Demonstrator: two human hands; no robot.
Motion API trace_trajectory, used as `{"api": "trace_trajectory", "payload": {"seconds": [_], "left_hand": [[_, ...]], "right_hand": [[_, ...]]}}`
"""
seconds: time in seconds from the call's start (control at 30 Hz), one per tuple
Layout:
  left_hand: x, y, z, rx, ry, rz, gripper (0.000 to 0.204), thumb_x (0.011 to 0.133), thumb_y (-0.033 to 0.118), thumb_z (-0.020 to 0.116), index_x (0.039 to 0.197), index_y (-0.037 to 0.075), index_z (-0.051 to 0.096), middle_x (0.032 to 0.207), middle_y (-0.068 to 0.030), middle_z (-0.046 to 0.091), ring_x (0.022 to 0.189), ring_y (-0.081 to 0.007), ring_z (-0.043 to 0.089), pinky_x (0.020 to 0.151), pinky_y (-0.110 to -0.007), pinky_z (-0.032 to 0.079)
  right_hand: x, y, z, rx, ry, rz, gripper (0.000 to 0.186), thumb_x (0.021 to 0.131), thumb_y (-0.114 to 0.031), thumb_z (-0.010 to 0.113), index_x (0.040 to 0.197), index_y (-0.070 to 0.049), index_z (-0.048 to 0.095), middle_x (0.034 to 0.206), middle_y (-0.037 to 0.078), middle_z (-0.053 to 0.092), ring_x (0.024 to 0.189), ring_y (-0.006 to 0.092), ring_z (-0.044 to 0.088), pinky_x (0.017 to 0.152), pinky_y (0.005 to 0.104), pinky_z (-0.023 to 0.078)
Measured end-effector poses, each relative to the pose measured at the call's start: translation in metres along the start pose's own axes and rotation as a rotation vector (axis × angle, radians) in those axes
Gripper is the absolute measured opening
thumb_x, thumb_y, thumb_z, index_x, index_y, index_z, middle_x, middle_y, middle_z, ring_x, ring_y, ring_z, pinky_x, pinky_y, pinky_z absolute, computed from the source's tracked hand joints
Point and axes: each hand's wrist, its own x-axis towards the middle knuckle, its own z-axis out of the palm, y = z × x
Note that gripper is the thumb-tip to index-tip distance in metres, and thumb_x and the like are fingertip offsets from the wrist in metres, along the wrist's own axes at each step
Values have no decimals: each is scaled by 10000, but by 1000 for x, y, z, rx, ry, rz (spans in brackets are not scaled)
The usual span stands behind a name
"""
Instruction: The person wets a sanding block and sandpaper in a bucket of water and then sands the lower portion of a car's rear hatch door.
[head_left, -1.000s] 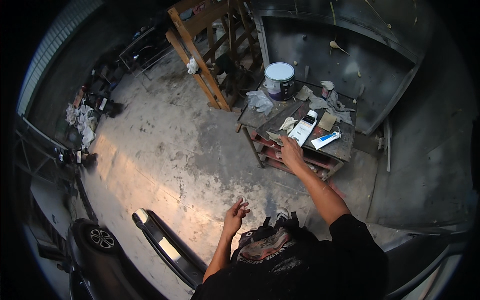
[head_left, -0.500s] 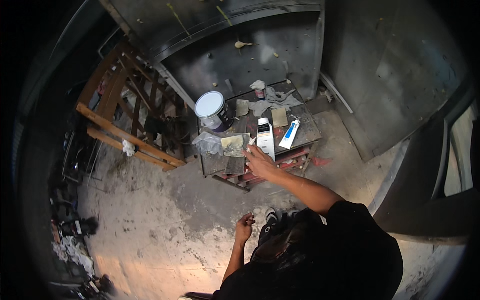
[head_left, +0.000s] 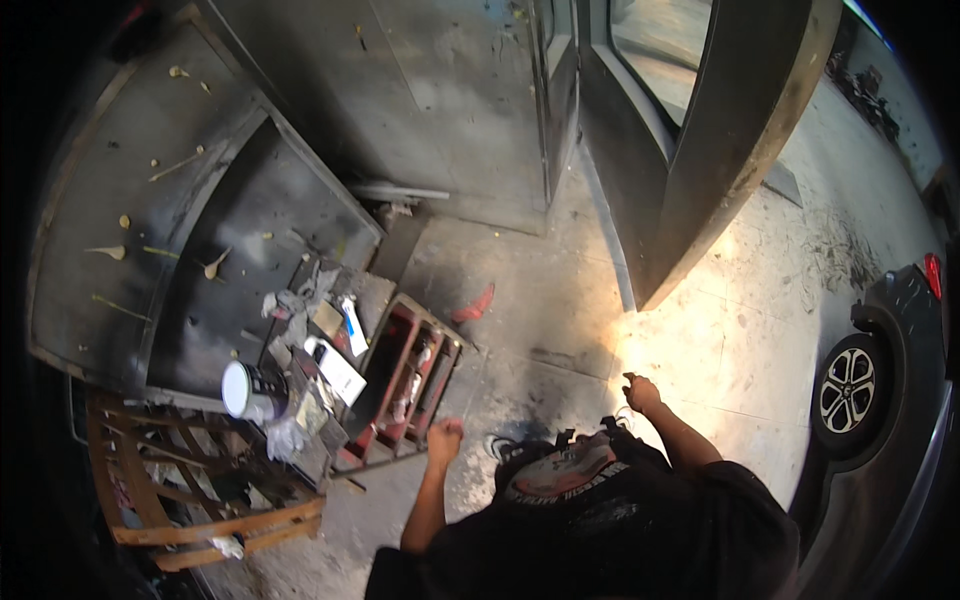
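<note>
My left hand (head_left: 445,440), its fingers curled closed, hovers beside the open red-shelved front of the small work stand (head_left: 456,350). What it holds, if anything, is hidden. Farther right, my right hand (head_left: 642,394) is over the lit floor, away from the stand, fingers bent in; I cannot make out anything in them. On the stand lie a white bottle with a dark cap (head_left: 342,378), a white-and-blue tube (head_left: 354,328), a yellowish pad (head_left: 327,318) and grey rags (head_left: 316,288). A white-lidded bucket (head_left: 240,390) stands at its left side, near a clear plastic bag (head_left: 287,438).
A wooden frame (head_left: 220,525) lies low on the left. Behind the stand are grey, spattered panels (head_left: 110,250). A large dark door-like panel (head_left: 690,200) rises ahead to the right. A dark car with a spoked wheel (head_left: 848,392) is at far right. Red cloth (head_left: 474,305) lies on the floor.
My view has swung right, so the stand now sits farther left and the car shows. My right hand has left the tabletop beside the bottle; my left hand is now near the stand's shelves.
</note>
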Motion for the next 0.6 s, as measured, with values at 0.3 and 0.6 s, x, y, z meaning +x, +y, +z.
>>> {"api": "trace_trajectory", "payload": {"seconds": [0.3, 0.6], "left_hand": [[55, 172, 254, -384, -305, -139, 253, 935, 134, 515, 1104, 3, 651, 799, -124, 697, 694, -193, 664, 637, -320, 522], [51, 137, 375, 397, -828, 417, 287, 796, 157, 665, 1023, -14, 702, 969, -155, 721, 890, -266, 709, 728, -383, 553]], "right_hand": [[-106, 269, 55, 347, -38, 392, 447, 869, -243, 638, 1270, -49, 605, 1088, 241, 682, 1051, 365, 653, 933, 424, 515], [-178, 418, -16, 386, -15, 721, 469, 890, -281, 579, 1328, -115, 570, 1237, 203, 636, 1148, 353, 608, 994, 454, 481]]}}
